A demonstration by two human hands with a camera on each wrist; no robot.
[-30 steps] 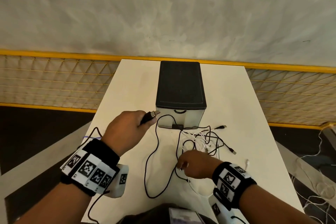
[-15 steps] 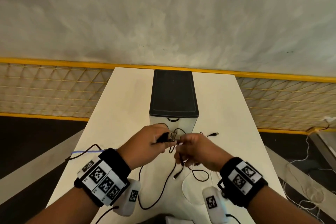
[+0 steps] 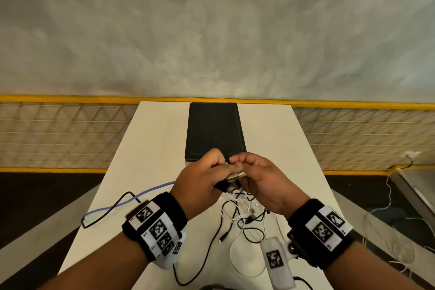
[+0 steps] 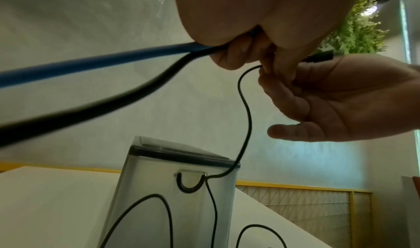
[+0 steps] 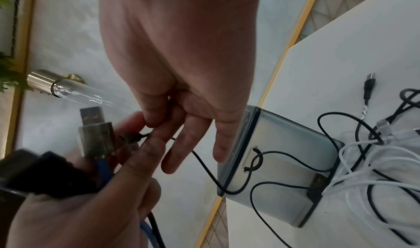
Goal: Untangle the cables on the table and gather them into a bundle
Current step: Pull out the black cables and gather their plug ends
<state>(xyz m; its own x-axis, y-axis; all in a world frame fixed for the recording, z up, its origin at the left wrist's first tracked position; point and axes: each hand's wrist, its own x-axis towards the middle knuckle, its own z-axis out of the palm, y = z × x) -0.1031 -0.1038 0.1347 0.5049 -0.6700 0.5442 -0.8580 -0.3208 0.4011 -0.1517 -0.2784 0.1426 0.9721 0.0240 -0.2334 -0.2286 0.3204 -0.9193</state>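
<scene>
Both hands meet at frame centre above the tabletop (image 3: 150,148): left hand (image 3: 200,181) grips cable plugs (image 3: 231,178), right hand (image 3: 263,179) pinches alongside; tangled cables (image 3: 242,214) lie beneath.

Blue cable (image 4: 95,61), black cable (image 4: 90,106), white cables (image 5: 372,162), black-lidded grey box (image 3: 215,132), yellow railing (image 3: 70,97).

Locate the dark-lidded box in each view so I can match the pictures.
Head: box at centre, on the table just beyond both hands.
Left wrist: box at bottom centre, below the hands.
Right wrist: box right of centre, tipped sideways.
Shared landmark: the thin black cable at its front handle.
</scene>
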